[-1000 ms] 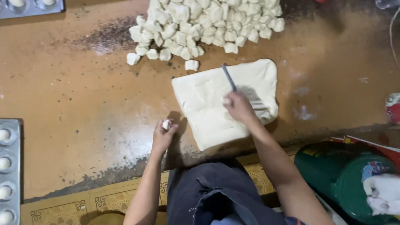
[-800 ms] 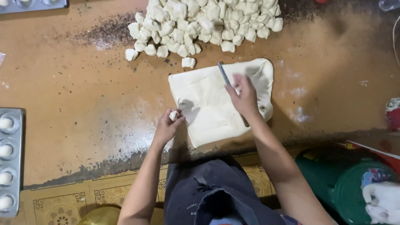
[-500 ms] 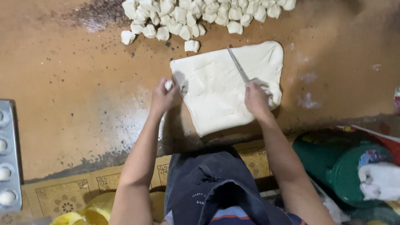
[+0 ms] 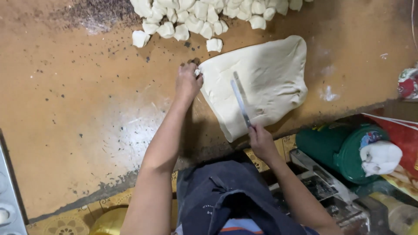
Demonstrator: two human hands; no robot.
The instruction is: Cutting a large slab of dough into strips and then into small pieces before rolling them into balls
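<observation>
The right hand (image 4: 261,141) is closed around the handle of a long, thin knife (image 4: 240,100), whose blade lies flat-angled across the dough sheet (image 4: 261,82), running up and to the left from the near edge; gripped low at the worktop's front edge, it lets the blade cross most of the slab in one line. The left hand (image 4: 188,82) is curled at the sheet's upper-left corner, fingers pinching or pressing that corner, apparently to keep the soft slab from sliding under the blade; whether it grips a small bit of dough there I cannot tell. The dough sheet is pale cream, roughly rectangular with rounded, uneven edges, lying slightly rumpled with shallow folds near its right side, and it sits on the brown worktop (image 4: 87,109) close to the front edge, in front of the person's dark apron (image 4: 226,196). Beyond it, at the far side of the worktop, lies a heap of cut dough pieces (image 4: 196,17), small pale chunks, with one piece (image 4: 214,44) apart just above the sheet. A metal tray (image 4: 8,204) shows at the left edge, and a green container (image 4: 339,150) stands lower right.
</observation>
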